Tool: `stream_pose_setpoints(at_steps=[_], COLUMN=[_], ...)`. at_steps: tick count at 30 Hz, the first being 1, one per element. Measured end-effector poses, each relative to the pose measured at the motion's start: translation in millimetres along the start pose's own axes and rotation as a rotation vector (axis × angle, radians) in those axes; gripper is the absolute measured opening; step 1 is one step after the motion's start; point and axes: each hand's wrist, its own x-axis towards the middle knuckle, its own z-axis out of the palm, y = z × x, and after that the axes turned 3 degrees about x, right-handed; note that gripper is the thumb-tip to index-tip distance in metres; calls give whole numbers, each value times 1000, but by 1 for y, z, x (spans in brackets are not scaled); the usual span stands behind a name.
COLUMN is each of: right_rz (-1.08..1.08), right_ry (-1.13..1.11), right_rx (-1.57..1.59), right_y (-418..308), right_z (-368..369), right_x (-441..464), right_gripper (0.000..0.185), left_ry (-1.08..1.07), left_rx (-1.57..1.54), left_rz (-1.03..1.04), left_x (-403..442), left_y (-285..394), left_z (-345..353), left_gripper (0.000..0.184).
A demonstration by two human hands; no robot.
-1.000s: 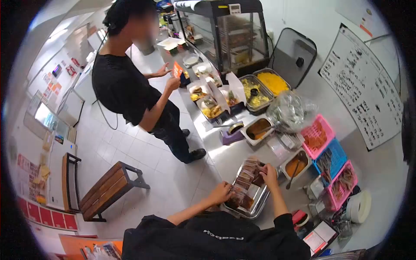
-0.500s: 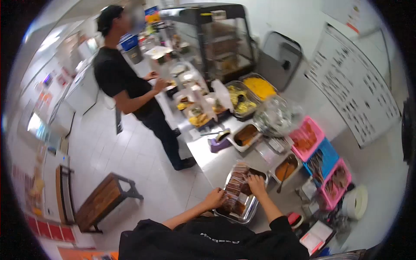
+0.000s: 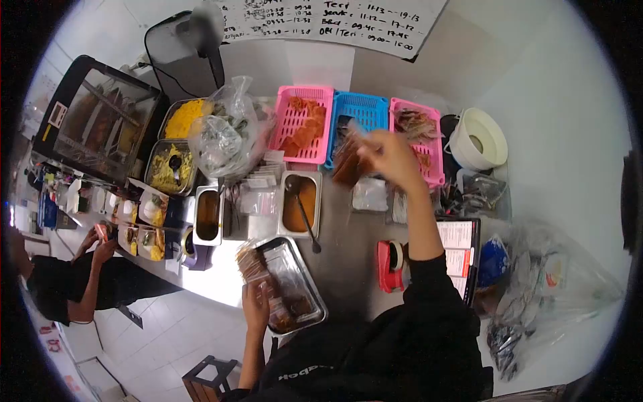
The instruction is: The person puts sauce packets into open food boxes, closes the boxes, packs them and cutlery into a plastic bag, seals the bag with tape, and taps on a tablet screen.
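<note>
My right hand [image 3: 395, 159] is raised over the front of the blue basket [image 3: 362, 104]. It grips a few clear sachets of brown sauce [image 3: 348, 166], blurred by motion. Below, a metal tray [image 3: 305, 271] sits near the counter's front edge, with a row of brown sauce sachets [image 3: 258, 271] stacked along its left side and more at its near end. My left hand [image 3: 256, 307] is closed against the row at the tray's left edge; its fingertips are partly hidden among the sachets.
Pink baskets [image 3: 274, 137] flank the blue one. Behind the tray stand a pan of orange sauce with a ladle [image 3: 305, 211] and a pan of dark sauce [image 3: 208, 214]. A red tape dispenser [image 3: 387, 266] lies right. A co-worker [image 3: 80, 285] handles food boxes [image 3: 151, 241] at left.
My right hand has left the tray and lifted sachets toward the blue basket. My left hand stays at the tray's left side. The view has turned right.
</note>
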Motion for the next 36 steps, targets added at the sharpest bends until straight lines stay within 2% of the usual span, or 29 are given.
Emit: stream_pose_setpoints(at_steps=[1,2,5,6,8,11,13,14,15,17,19,20,21,22,23,25,28,31,32,35,36], right_rz=[7,12,-50,-40,-27,-23,335,361,31,-25,89,223,32,-111,-135,-80,-128,-167,-185,94,46], right_ry=[56,107,251,136,-90,-333,-531,-561,-351,-105,-428,-745,-903,-1044,-1024,-781,-804,-779,-788,-910,-924], right_rx=[-150,-300,-436,-507,-644,-573,-419,-408,-549,-257,284,368,414,397,341,74,-192,-127,-116,85,136], right_y=[19,39,125,161,215,183,190,176,203,66,-9,-58,-76,-76,-78,-77,-74,-70,-73,-85,-101], right_z=[-7,-10,23,42,73,77,78,69,76,57,76,84,110,148,185,243,271,260,251,233,224], right_x=[16,32,62,58,45,20,20,16,7,-10,-53,-77,-110,-151,-194,-261,-292,-288,-281,-266,-260], right_gripper=[16,13,6,6,10,15,20,19,18,15,16,18,22,24,30,30,23,19,21,19,21], left_ry=[12,6,31,24,-28,-32,-30,-48,-24,-27,-28,-38,-45,-48,-46,-36,-60,-61,-105,6,-15], left_rx=[33,-86,3,65,97,154,205,236,252,306,370,353,332,309,274,204,170,125,103,43,-47], left_rz=[5,-58,24,-38,-34,46,20,66,86,20,-20,-42,-61,-77,-90,-116,-91,9,-16,41,-21], left_x=[4,5,8,3,-8,-20,-28,-33,-37,-46,-55,-58,-61,-63,-66,-71,-76,-80,-81,-81,-80], left_y=[5,1,19,15,14,5,5,-3,-4,-10,-28,-33,-37,-41,-44,-52,-66,-74,-74,-87,-93], left_z=[4,12,15,21,26,25,23,22,20,13,12,9,6,4,2,-2,-8,-13,-15,-13,-11], left_gripper=[19,19,19,19,19,21,23,23,24,28,30,31,32,33,33,35,38,45,45,45,43])
